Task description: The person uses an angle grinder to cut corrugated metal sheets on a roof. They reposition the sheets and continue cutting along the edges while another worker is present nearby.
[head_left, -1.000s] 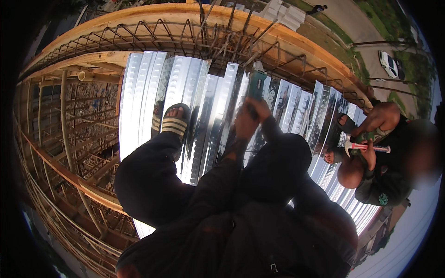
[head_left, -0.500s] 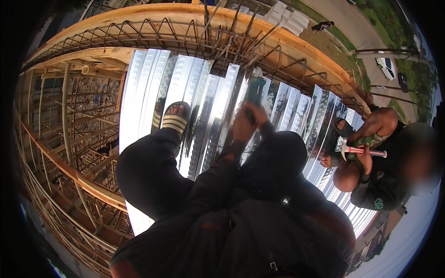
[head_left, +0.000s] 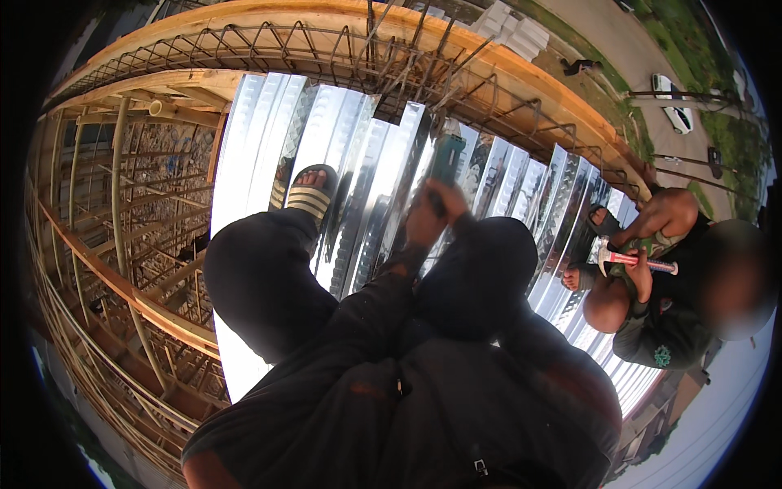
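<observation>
Two people are crouching on the corrugated metal decking [head_left: 366, 163]. Since a moment ago little is changing: the wearer's hand [head_left: 432, 216], which one I cannot tell, is staying clenched around a teal tool [head_left: 448, 159], pressing it to the decking just right of the sandalled foot [head_left: 308, 191]. Farther right, a co-worker's hand [head_left: 639, 273] is gripping a hammer [head_left: 631, 259]. No containers are showing.

One hand [head_left: 432, 213] grips a teal tool [head_left: 447, 159] over shiny corrugated metal sheets [head_left: 358, 163]
</observation>
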Demonstrator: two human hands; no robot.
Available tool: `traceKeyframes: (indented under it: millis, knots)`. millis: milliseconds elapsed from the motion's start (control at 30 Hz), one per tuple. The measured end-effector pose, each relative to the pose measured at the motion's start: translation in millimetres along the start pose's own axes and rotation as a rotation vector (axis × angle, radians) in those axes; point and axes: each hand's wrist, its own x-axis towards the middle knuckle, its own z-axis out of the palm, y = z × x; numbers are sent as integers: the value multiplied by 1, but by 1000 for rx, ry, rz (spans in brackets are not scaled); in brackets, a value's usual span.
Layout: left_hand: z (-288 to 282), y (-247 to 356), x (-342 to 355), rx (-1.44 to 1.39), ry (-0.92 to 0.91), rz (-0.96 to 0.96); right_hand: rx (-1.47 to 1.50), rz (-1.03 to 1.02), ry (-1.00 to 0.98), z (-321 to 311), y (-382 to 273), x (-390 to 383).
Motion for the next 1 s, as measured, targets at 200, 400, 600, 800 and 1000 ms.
traceKeyframes:
  millis: [200, 400, 600, 800, 1000]
  knots:
    - [-10, 4, -2, -11, -79, -66, -45, 34, 65, 15, -10, -13]
    - [-3, 12, 1, -21, -25, -40, -72, -8, 65, 6, -17, -9]
    - [-6, 17, 0, -24, -58, -86, -82, 3, 39, -3, -10, 0]
    - [12, -7, 7, 33, 118, 66, -123, 9, 52, -2, -6, 4]
    - [14, -10, 11, 26, 57, 41, -115, 52, 46, -1, -12, 4]
